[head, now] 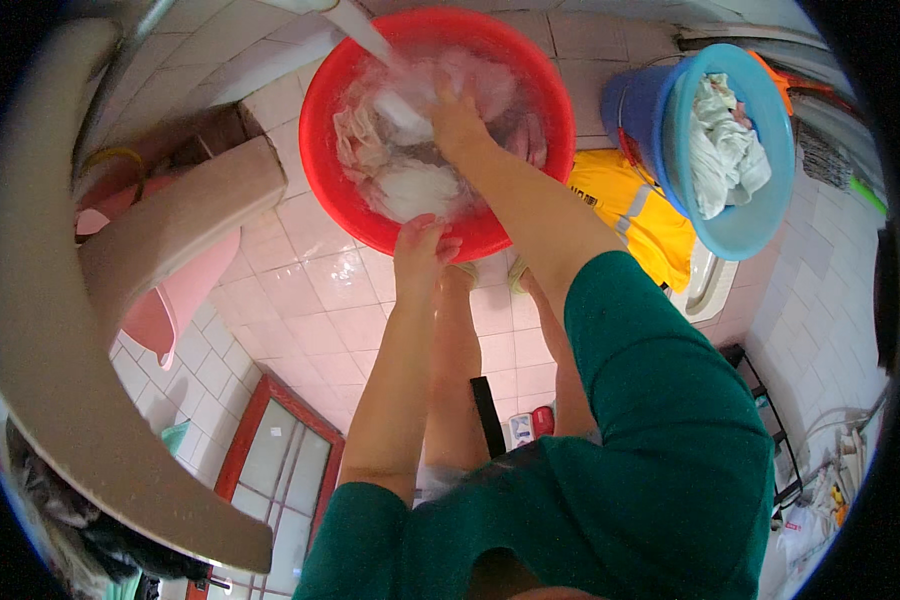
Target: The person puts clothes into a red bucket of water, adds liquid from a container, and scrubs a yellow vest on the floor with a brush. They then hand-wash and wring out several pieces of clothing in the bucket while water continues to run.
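A large red plastic basin (316, 146) stands on the floor before me, holding water and wet fabric. My right hand (456, 120) reaches into it, among the cloth, with its fingertips blurred in the water; whether they grip fabric is unclear. White cloth (412, 189) lies on the near side of the water and a beige cloth (356, 142) at the left. Darker pink fabric (526, 139) shows at the right. My left hand (424, 241) is at the near rim, fingers loosely bent and apart; contact with the rim is hard to tell.
A pale hose or water stream (361, 34) enters the basin from the upper left. At right, a light blue basin (776, 165) with white cloth (727, 161) sits on a blue bucket (637, 105), near a yellow garment (649, 225). A curved washbasin edge (30, 315) rises at left.
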`<action>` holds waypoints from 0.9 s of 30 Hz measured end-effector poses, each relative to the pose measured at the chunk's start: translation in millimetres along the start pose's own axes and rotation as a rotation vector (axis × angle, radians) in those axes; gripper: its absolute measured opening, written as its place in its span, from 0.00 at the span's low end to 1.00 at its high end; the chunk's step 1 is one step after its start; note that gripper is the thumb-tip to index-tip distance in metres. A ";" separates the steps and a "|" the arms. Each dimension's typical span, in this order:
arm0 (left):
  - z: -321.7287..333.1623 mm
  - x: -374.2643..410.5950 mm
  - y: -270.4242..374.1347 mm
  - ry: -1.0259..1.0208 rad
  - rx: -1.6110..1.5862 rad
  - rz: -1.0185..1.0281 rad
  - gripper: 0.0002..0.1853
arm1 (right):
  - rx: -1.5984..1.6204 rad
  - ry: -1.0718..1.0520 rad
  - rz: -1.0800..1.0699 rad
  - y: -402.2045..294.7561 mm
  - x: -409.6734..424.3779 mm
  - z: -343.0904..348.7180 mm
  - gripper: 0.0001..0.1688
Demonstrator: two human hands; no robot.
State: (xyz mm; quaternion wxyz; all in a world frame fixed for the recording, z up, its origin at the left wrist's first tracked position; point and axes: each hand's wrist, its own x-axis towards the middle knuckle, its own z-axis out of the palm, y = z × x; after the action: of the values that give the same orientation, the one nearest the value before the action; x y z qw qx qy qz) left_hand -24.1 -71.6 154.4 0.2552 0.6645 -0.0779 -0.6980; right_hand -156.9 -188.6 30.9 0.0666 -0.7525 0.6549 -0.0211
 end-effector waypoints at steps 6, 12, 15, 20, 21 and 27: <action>-7.6 6.0 -11.7 -0.162 -0.333 -0.219 0.24 | 0.337 -0.446 0.168 15.6 -38.0 -27.6 0.42; 17.1 0.5 9.6 -0.268 -0.648 -0.574 0.32 | 0.736 -0.202 0.091 -11.3 -88.0 -160.6 0.20; 25.1 -0.1 25.5 -0.296 -0.716 -0.470 0.30 | 0.935 -0.075 -0.014 -46.9 -122.1 -219.9 0.20; 30.3 -18.8 38.4 -0.340 -0.646 -0.303 0.27 | 1.082 -0.137 -0.078 -73.8 -151.8 -246.9 0.17; 33.3 -21.6 39.0 -0.340 -0.609 -0.272 0.27 | 0.975 -0.117 -0.021 -71.5 -146.4 -228.6 0.17; 20.4 -7.2 24.6 -0.084 -0.435 -0.069 0.24 | 0.610 -0.060 0.516 13.5 -90.0 -137.4 0.16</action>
State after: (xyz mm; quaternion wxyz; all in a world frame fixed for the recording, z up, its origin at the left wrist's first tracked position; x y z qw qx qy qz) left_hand -37.7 -94.0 174.0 0.3650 0.5666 0.0868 -0.7337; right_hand -199.2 -111.5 170.2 0.3092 -0.5095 0.7837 -0.1750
